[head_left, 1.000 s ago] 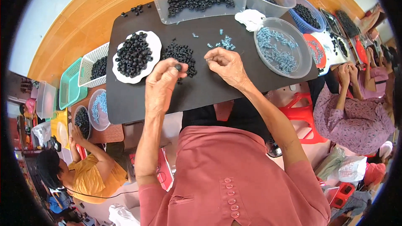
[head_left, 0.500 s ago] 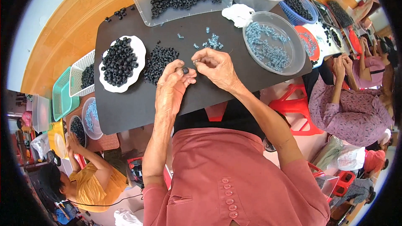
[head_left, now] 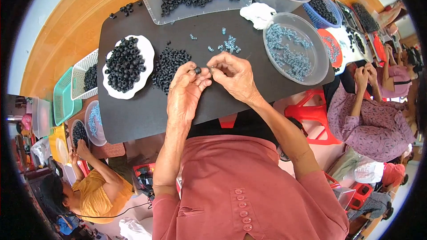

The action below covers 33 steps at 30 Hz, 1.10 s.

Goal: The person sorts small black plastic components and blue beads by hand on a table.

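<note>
Black bead (head_left: 198,70) in left hand (head_left: 183,92)

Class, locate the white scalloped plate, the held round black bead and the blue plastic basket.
White scalloped plate (head_left: 147,53), head view: its right rim.
Held round black bead (head_left: 198,70), head view: its visible middle.
Blue plastic basket (head_left: 313,16), head view: its near wall.

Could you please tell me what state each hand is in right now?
Left hand: closed on a small round black piece.
Right hand: pinched closed; anything at its fingertips is too small to identify.
</note>
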{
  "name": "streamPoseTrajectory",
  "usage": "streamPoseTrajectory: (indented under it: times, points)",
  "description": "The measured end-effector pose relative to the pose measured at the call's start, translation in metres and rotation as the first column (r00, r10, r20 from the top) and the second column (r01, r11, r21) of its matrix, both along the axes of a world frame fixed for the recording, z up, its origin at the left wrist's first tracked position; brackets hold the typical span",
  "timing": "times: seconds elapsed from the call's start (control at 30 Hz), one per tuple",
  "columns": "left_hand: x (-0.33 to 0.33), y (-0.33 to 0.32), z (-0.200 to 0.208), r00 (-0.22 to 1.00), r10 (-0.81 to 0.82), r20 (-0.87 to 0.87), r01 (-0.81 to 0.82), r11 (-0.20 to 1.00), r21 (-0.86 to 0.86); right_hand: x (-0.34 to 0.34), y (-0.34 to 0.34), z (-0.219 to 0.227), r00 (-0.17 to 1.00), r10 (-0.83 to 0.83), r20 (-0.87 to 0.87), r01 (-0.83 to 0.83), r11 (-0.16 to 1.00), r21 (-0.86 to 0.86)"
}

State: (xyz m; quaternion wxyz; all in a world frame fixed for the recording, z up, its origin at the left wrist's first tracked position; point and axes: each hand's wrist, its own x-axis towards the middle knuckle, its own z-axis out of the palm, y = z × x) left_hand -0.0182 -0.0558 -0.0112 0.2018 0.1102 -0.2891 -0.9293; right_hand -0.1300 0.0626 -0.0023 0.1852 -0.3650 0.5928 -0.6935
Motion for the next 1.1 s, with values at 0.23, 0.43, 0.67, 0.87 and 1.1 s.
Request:
streamPoseTrajectory:
  times: [0.23, 0.43, 0.67, 0.87, 1.1]
  points:
    - [-0.0034, -0.0022, -0.0012, 0.999, -0.038, 0.0, 0.038, 0.999, -0.016, 0.0004, 0.0024, 0.002, 0.999, 0.04, 0.025, -0.04, 0.999, -0.003]
    - [-0.006, 0.0017, 0.0026, 0.994, -0.074, 0.076, 0.08, 0.994, -0.068, -0.0019, 0.0031, 0.0023, 0.999, -0.002, -0.036, 0.002, 1.0, -0.009]
    - [-0.0053, 0.0012, 0.0012, 0.986, -0.148, 0.083, 0.16, 0.974, -0.163, -0.0031, 0.0039, 0.0053, 0.99, -0.051, -0.129, 0.057, 0.998, 0.042]
    - [-0.0056, 0.005, 0.0016, 0.983, -0.156, 0.096, 0.171, 0.969, -0.178, -0.0034, 0.0038, 0.0008, 0.997, -0.03, -0.068, 0.029, 1.0, -0.011]
    - [-0.0054, 0.0072, -0.0055, 0.993, -0.111, 0.048, 0.118, 0.979, -0.168, -0.0036, 0.0035, 0.0006, 0.992, -0.04, -0.117, 0.04, 0.999, 0.002]
